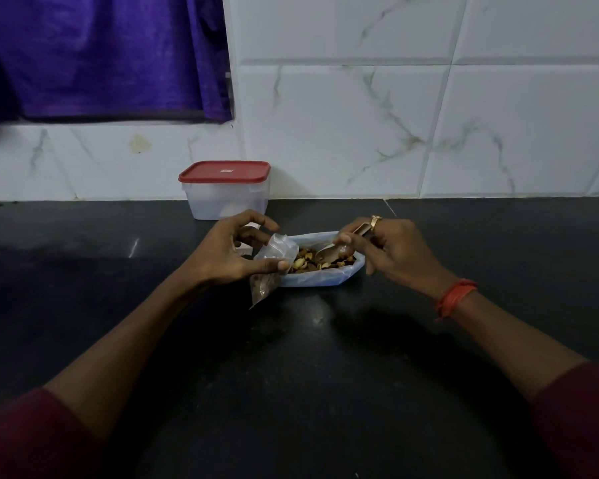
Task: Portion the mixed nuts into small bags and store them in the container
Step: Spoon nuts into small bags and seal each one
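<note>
Over nuts (pixel 305 263), spoon (pixel 327 253) in R hand (pixel 395 252) points down-left.

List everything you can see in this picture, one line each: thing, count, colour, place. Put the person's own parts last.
Storage container: one, translucent, red lid on, far side of the black countertop.
Tray: one, pale blue, mid-countertop.
Mixed nuts: many, brown and tan, in the tray.
Small bag: one, clear, left of the tray.
Spoon: one, metal, bowl over the nuts.
Cloth: one, purple, hanging upper left.
Wall tiles: several, white marbled, behind the countertop.
Left hand: one, pinches the small bag.
Right hand: one, grips the spoon; gold ring, orange wrist thread.
Sleeves: two, maroon, bottom corners.
</note>
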A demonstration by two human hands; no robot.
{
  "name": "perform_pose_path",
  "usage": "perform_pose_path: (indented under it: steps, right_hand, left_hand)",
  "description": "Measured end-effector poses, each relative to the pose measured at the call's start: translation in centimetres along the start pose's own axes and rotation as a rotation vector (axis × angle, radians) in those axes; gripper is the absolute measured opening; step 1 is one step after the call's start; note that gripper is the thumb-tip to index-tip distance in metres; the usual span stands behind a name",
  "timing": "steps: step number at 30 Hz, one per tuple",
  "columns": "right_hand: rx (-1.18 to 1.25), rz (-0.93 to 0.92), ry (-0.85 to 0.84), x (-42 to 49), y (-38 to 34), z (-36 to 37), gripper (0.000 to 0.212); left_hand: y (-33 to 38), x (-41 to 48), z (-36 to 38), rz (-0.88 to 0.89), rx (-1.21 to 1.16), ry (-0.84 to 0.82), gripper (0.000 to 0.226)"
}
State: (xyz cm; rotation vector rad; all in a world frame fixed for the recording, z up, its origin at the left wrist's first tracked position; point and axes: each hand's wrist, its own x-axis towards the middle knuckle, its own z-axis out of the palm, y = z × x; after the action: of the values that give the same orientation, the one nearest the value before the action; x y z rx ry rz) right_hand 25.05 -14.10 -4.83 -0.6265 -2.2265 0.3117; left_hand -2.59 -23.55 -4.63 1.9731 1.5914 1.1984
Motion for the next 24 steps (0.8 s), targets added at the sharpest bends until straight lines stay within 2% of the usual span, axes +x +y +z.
perform_pose_path:
  steps: [5, 13, 21, 24]
  right_hand:
    - [0.160, -0.085, 0.052, 0.1, -0.4, -0.4, 0.023]
    - [0.231, -0.028, -0.113, 0.0, -1.0, -0.1, 0.017]
    - [-0.044, -0.080, -0.095, 0.1, -0.3, 0.4, 0.028]
    - [-0.161, -0.107, -0.077, -0.1, 0.0, 0.7, 0.033]
  left_hand:
    - [0.0, 0.1, -0.1, 0.011, 0.001, -0.004, 0.062]
    - [0.0, 0.0, -0.2, -0.003, 0.004, -0.012, 0.065]
    - [0.3, -0.1, -0.1, -0.007, 0.032, -0.016, 0.058]
    - [0.2, -0.1, -0.1, 0.000, 0.030, -0.020, 0.064]
